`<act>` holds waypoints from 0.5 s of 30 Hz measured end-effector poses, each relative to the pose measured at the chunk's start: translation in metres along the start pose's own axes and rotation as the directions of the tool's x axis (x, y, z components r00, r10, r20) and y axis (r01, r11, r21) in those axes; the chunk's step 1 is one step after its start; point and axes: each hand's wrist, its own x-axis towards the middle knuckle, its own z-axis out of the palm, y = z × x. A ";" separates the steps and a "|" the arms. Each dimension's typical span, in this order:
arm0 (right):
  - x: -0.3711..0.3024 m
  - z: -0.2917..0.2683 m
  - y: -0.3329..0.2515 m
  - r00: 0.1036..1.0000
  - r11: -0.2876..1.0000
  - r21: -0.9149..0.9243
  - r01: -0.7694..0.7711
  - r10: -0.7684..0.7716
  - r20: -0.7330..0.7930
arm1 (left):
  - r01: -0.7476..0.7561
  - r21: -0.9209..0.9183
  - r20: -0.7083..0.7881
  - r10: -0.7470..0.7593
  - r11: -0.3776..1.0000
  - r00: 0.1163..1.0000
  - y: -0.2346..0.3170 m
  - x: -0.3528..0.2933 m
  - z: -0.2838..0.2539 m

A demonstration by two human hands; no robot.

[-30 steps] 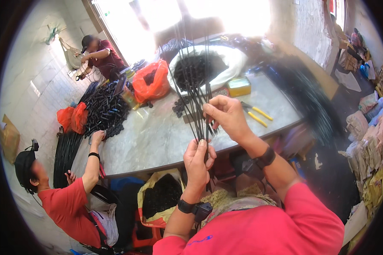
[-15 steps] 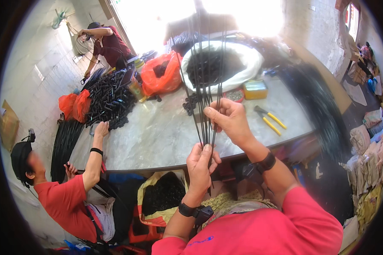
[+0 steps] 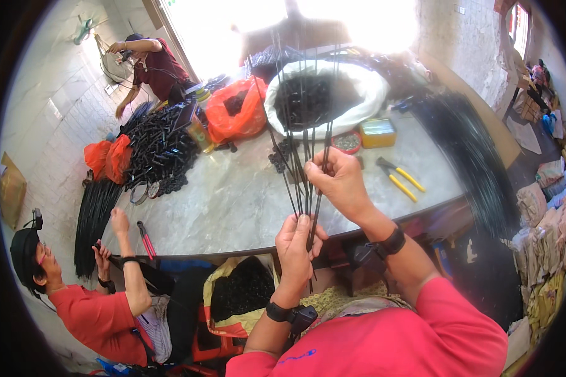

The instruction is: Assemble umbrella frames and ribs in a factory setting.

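Low in its fist, my left hand point(image 3: 299, 244) grips several thin black rods point(image 3: 300, 200) that fan upward over the table's front edge. My right hand point(image 3: 341, 185) is just above and to the right, with thumb and forefinger pinched at one of the right-hand rods. The rods' upper ends blur against the bright window, and their short lower ends stick out below the left fist. Behind the rods stands a white sack point(image 3: 371, 88) of black parts. Pliers with yellow handles point(image 3: 404, 188) lie to the right of my right hand.
On the table point(image 3: 220, 207) are a red bag point(image 3: 217, 119), a heap of black parts point(image 3: 160, 147), a yellow box point(image 3: 378, 139) and red-handled pliers point(image 3: 146, 242). Long black rods point(image 3: 471, 157) hang over the right end. A co-worker point(image 3: 100, 308) sits left; another point(image 3: 160, 69) stands behind.
The seated co-worker's hand has drawn back from the heap toward their body. The standing co-worker's lower hand has shifted left. My hands keep hold of the rods, hardly moving.
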 end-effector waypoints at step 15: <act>-0.007 -0.019 -0.012 0.993 0.986 0.136 -0.101 0.091 0.075 | -0.029 0.009 0.000 0.029 1.000 1.000 -0.004 0.002 0.012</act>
